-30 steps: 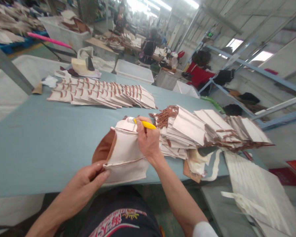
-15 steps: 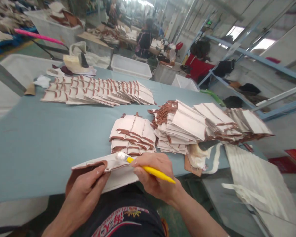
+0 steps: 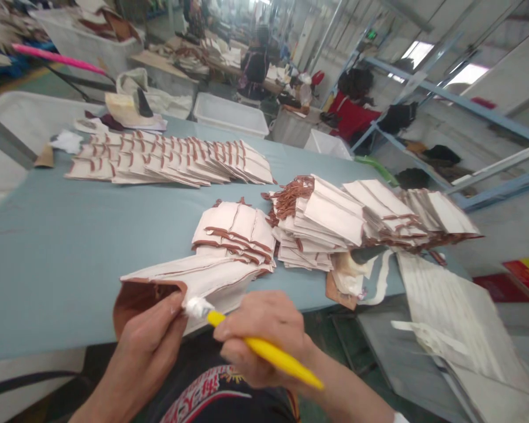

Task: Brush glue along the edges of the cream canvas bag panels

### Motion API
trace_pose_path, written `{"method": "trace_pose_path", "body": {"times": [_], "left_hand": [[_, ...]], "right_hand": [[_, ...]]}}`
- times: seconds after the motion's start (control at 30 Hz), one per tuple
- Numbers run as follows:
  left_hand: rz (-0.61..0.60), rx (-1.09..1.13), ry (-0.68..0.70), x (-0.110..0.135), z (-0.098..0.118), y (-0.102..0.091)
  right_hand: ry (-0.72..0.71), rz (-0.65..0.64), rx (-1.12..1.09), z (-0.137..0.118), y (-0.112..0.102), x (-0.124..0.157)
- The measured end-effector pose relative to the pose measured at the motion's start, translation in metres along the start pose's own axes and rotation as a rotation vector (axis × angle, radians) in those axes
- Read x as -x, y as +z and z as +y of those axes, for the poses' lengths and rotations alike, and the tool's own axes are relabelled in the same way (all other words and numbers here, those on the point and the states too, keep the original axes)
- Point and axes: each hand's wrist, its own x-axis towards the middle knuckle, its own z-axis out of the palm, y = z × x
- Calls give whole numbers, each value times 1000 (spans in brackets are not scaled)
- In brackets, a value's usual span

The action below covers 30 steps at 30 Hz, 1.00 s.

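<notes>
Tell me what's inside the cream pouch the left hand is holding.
Inside the cream pouch, the brown inner surface shows near the mouth. The left hand covers part of the opening, and the pouch's upper side hides the deeper interior.

Single head-worn camera, directed forward and down past the wearer's dark printed garment (image 3: 203, 390) at the bottom edge. Nearest the lens: left fingers (image 3: 170, 311) and right fingers (image 3: 242, 322), seen from above, low in frame. Tabletop (image 3: 48, 252) at middle range, viewed obliquely from its near side, far edge slanting down to the right. Field is wide, reaching back to blue shelving (image 3: 494, 116) and distant windows (image 3: 418, 54), upper right.
</notes>
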Motion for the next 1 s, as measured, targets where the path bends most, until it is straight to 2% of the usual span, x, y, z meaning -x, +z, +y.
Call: {"method": "trace_pose_path", "body": {"times": [0.1, 0.23, 0.4, 0.5, 0.6, 0.73, 0.83, 0.93, 1.0], "left_hand": [[83, -7, 11, -1, 5, 2], [16, 23, -29, 7, 0, 4], [16, -3, -101, 13, -7, 5], [1, 73, -171, 11, -3, 6], [-24, 171, -309, 4, 4, 3], [-29, 295, -582, -12, 10, -4], [-91, 503, -735, -23, 12, -8], [-135, 770, -901, -32, 16, -10], [-127, 909, -982, -35, 20, -10]], "right_hand": [[96, -13, 11, 3, -3, -2], [-9, -56, -42, -3, 4, -2], [133, 34, -50, -4, 3, -2], [80, 8, -64, -2, 5, 1], [93, -4, -127, 1, 13, 2], [382, 56, -355, 16, 10, -9], [501, 51, -538, 26, -5, -22], [498, 64, -568, 30, -19, -31], [446, 44, -514, 32, -24, -34]]}}
